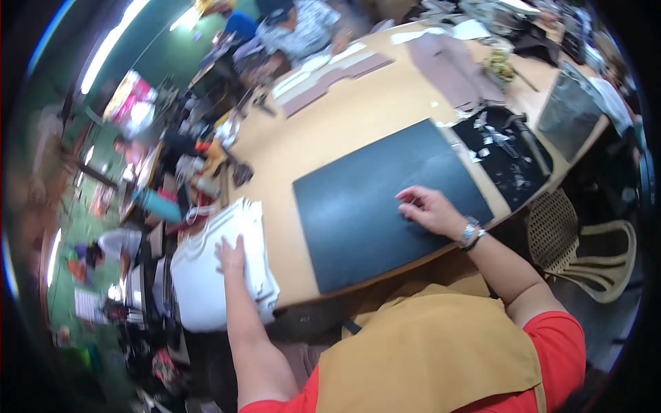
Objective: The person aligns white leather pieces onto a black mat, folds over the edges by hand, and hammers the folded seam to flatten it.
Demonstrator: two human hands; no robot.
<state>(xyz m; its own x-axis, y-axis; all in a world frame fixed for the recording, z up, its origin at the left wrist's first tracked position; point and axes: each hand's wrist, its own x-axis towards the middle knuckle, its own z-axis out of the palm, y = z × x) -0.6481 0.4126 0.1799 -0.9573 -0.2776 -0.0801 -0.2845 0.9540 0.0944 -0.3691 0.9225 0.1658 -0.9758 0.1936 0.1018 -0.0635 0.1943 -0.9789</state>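
Observation:
My left hand [231, 258] lies with fingers spread on a stack of white cut sheets [196, 286] at the table's left edge. A dark square mat [372, 248] covers the middle of the near side of the pale tabletop [261, 165]. Over this mat hovers my right hand [420, 206], its fingers loosely bent and apart, with nothing visible in them. Right of the mat is a black board [506, 172] with white scraps and some tools on it.
A plastic chair [606, 255] stands at right. Mauve panels [454, 69], a grey sheet [571, 110] and a teal bottle [155, 205] surround the work area. A co-worker in a patterned shirt [296, 34] is across the table; another in white [113, 244] is at left.

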